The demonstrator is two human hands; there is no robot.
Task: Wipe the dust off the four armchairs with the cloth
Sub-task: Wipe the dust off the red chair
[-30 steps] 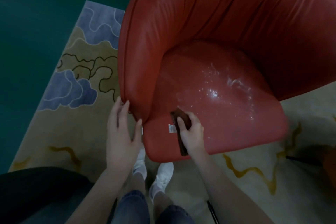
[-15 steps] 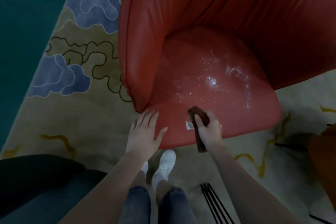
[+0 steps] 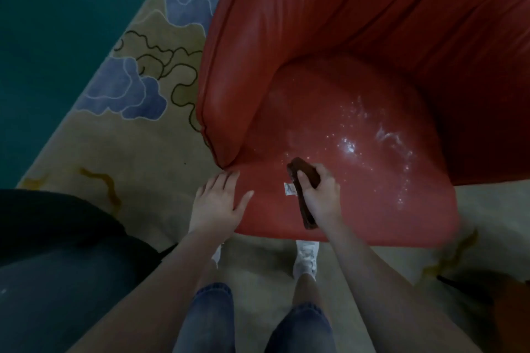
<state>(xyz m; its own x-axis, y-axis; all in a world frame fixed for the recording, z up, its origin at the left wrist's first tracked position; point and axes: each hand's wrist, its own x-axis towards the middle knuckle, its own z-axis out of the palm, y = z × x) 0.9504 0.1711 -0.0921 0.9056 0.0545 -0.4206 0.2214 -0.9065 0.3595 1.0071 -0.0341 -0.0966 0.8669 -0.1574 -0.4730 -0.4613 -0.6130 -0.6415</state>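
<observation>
Bracing has shifted: the left hand (image 3: 218,203), fingers flat, left the red armchair's (image 3: 344,37) arm for its seat front, where the right hand (image 3: 322,200), fingers curled, still grips the brown cloth (image 3: 305,173); white dust (image 3: 348,147) remains mid-seat.

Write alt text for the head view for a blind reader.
A right hand grips a dark cloth on a red armchair, the left hand flat on its front edge. White specks dot the seat; a patterned rug lies beneath.

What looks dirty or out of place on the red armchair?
The white specks and smears lie across the middle of the armchair seat, past the dark cloth that the right hand grips. They look like unwiped dust.
</observation>
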